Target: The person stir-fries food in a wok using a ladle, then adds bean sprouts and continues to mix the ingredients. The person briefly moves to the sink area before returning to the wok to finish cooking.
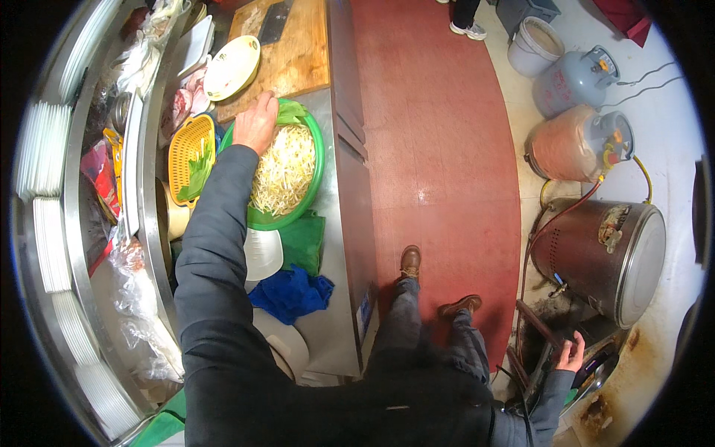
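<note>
My left hand (255, 125) reaches over the far left rim of a round green basin (320, 160) on the steel counter. Its fingers are bent and close together, beside some green leaves (291, 113); what they grip is hidden. Bean sprouts (283, 170) fill the basin. A yellow plastic basket (181, 153) with green leaves stands just left of it. Far to the right, my right hand (572, 354) hangs near the stove parts, fingers loosely curled and apart, nothing in them.
Beyond the basin lie a patterned oval plate (232, 68) and a wooden board (302, 56) with a dark blade. Blue (294, 293) and green cloths (304, 242) lie nearer. Gas cylinders (570, 83), a bucket (535, 46) and a large metal pot (596, 253) line the right wall. Another person's shoe (468, 30) shows far off.
</note>
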{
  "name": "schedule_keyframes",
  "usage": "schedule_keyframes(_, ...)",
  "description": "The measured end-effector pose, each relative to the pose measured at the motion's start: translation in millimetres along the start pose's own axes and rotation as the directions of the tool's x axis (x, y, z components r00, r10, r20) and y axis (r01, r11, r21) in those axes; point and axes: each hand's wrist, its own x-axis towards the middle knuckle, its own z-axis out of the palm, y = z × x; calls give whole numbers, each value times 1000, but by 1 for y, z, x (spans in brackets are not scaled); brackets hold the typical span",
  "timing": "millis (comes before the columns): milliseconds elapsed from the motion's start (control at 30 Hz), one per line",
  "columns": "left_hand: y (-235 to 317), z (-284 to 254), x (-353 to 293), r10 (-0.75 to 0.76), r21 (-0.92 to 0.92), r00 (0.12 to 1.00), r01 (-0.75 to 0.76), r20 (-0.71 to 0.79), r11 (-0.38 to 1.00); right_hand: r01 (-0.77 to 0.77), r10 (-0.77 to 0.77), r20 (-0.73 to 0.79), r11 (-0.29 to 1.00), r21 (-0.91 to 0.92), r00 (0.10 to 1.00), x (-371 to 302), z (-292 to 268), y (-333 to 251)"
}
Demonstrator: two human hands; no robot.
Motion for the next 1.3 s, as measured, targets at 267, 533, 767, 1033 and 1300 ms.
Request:
schedule_keyframes(267,-11,-6,10,119,-29,993,-119,21,993,-11,12,41,999,-34,999,0,7,-52)
schedule_keyframes(533,-28,-24,12,177,-140,983,-169,50,976,-62,61,95,998,1,994,3,9,-38)
schedule_keyframes(767,-59,-56,44,87,-186,996,-79,34,979,-258,258,54,966,-8,965,-34,49,-125)
schedule_keyframes(1033,54,-118,71,-21,-367,995,-17,-98,930,-166,107,-336,975,-150,936,-104,-26,32)
schedule_keyframes(1300,524,-253,-16,621,-927,734,30,275,375,-652,243,-867,749,-116,434,-181,-238,370)
